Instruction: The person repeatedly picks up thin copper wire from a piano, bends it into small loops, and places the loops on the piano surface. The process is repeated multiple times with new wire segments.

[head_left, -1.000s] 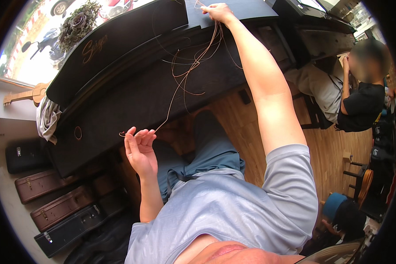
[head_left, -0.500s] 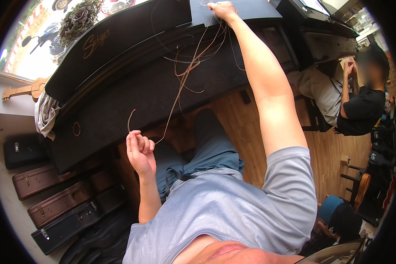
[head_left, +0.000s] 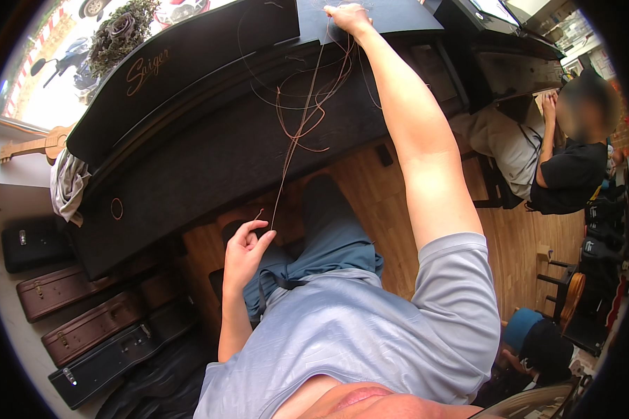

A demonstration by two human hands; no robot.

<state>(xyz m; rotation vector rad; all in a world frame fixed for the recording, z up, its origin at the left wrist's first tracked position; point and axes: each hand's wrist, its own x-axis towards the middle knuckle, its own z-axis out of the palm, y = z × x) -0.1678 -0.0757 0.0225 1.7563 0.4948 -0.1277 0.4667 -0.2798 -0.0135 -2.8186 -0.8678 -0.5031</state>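
Observation:
My left hand (head_left: 242,255) is closed in a pinch in front of my lap. Between its thumb and fingertips is the lower end of a thin metal string (head_left: 279,192), with a short copper-coloured end showing above the fingers. The string runs up, nearly straight, to my right hand (head_left: 351,17). That arm reaches far forward, with its fingers closed on a bunch of metal strings (head_left: 344,70) like guitar strings. Several of these hang in loose loops, one copper-coloured string (head_left: 307,148) curling around the straight one. What lies inside the right fingers is partly hidden.
Before me stands a long black piano-like cabinet (head_left: 189,63), a small copper ring (head_left: 121,209) on its dark surface. Instrument cases (head_left: 94,325) stack at the left, below a ukulele-like guitar (head_left: 52,143) and a grey cloth (head_left: 70,185). Another person (head_left: 573,167) sits at the right.
My left hand has moved right, toward the straight string, and its fingers have turned. The copper-coloured end above it shows shorter. The hanging loops have shifted; my right hand stays nearly in place.

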